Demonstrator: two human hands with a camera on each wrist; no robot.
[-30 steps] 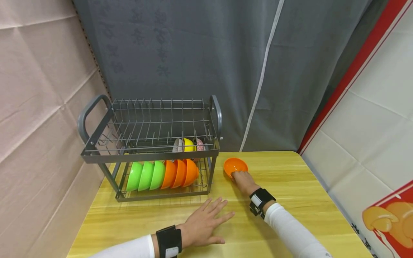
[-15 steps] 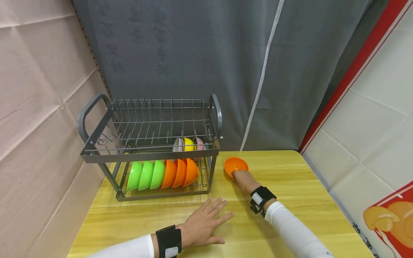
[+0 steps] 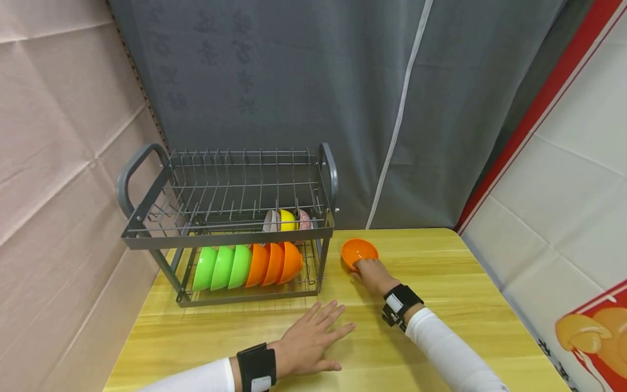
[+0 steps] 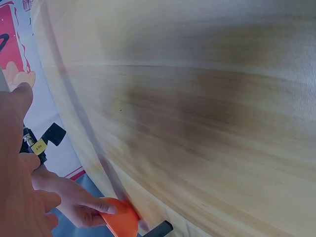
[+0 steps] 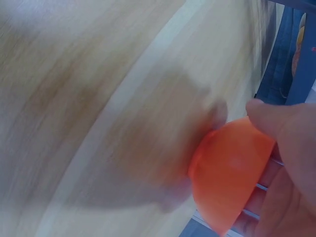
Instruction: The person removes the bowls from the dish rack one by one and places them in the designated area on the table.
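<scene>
The right hand (image 3: 373,274) grips the near rim of a small orange plastic bowl (image 3: 359,251), upright on the pale wooden table (image 3: 441,283) beside the grey wire dish rack (image 3: 230,228), seemingly steadying it; the left hand (image 3: 308,343) lies flat, fingers spread, likely bracing.

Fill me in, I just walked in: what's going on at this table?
A person grips the near rim of an orange bowl with the right hand. The bowl sits upright on the wooden table, just right of a grey dish rack. The rack's lower shelf holds green and orange bowls on edge. The left hand rests flat on the table, holding nothing.
</scene>
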